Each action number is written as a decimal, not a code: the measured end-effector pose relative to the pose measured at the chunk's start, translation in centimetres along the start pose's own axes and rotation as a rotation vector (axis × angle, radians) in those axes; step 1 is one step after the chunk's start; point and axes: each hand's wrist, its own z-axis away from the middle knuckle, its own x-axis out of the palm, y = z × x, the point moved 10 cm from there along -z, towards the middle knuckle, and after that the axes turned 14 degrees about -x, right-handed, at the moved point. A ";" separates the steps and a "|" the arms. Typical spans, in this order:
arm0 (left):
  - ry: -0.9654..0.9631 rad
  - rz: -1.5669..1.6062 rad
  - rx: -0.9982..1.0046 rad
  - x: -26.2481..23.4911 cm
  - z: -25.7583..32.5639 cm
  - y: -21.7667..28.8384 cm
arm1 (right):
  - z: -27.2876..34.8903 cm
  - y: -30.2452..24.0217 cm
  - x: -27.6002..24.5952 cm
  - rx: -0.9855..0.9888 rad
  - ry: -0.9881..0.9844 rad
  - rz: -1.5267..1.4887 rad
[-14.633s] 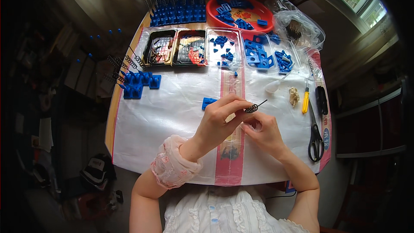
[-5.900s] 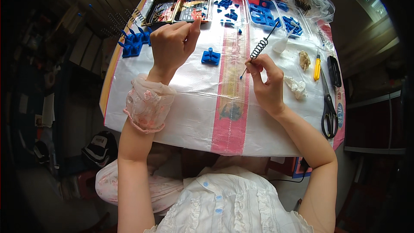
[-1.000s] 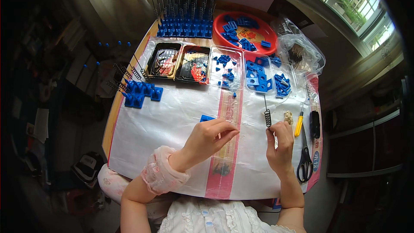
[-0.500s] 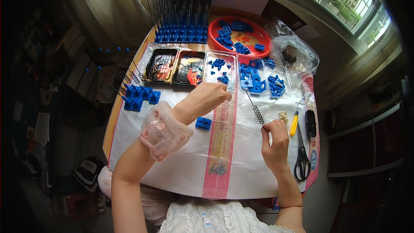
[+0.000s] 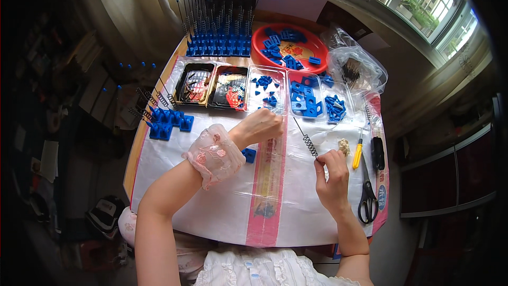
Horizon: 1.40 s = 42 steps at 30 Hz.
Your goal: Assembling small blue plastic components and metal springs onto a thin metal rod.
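Observation:
My right hand pinches the lower end of a black coiled spring wire, whose straight tip points up and to the left. My left hand is closed over the mat, just in front of the clear tray with small blue pieces. What its fingertips hold, if anything, is hidden. Partly behind the left wrist sits a blue plastic block. Neighbouring clear trays hold flat blue plates and slim blue parts.
Two black trays hold small parts. Assembled blue blocks with springs stand far left, more at the left edge. A red basin, plastic bag, yellow-handled screwdriver and black scissors lie farther right.
My left hand has moved slightly toward me, and its wrist now covers part of the blue block. The right hand, still pinching the spring wire, has shifted slightly left.

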 end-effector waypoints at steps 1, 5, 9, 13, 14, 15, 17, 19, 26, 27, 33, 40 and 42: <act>0.014 0.014 -0.011 -0.2 0.0 -0.1 | 0.0 0.0 0.1 0.000 -0.001 -0.003; -0.005 0.005 -0.015 -0.5 0.0 -0.3 | -0.2 0.0 0.1 -0.006 -0.003 -0.005; 0.117 0.189 -0.103 -4.9 0.0 -0.9 | -0.1 0.0 -0.3 0.002 0.000 0.003; 0.108 1.066 -0.543 -8.9 2.8 -4.4 | 0.2 0.1 0.2 -0.002 -0.021 -0.019; 0.061 1.354 -0.693 -8.2 4.5 -4.9 | 0.1 -0.5 0.4 -0.020 -0.029 -0.031; -0.015 1.646 -0.778 -6.9 6.0 -4.5 | 0.1 -0.9 0.6 -0.033 -0.041 -0.038; 0.023 1.983 -0.900 -5.7 8.4 -3.7 | 0.2 -1.6 0.9 -0.046 -0.075 -0.042; 0.037 2.201 -1.059 -4.7 10.4 -2.9 | 0.4 -2.1 1.6 -0.060 -0.115 -0.045; 0.055 2.315 -1.207 -3.4 14.1 -1.8 | 0.7 -3.5 3.4 -0.132 -0.230 -0.045; 0.054 2.304 -1.213 -3.4 14.4 -1.7 | 0.8 -3.5 3.6 -0.132 -0.237 -0.045; 0.069 2.238 -1.224 -3.0 15.8 -1.7 | 0.8 -3.9 4.4 -0.145 -0.278 -0.050; 0.159 2.014 -1.167 -2.7 15.9 -2.3 | 0.9 -3.8 4.4 -0.154 -0.287 -0.011; 0.183 1.989 -1.154 -2.7 15.9 -2.4 | 0.9 -3.7 4.3 -0.153 -0.282 -0.012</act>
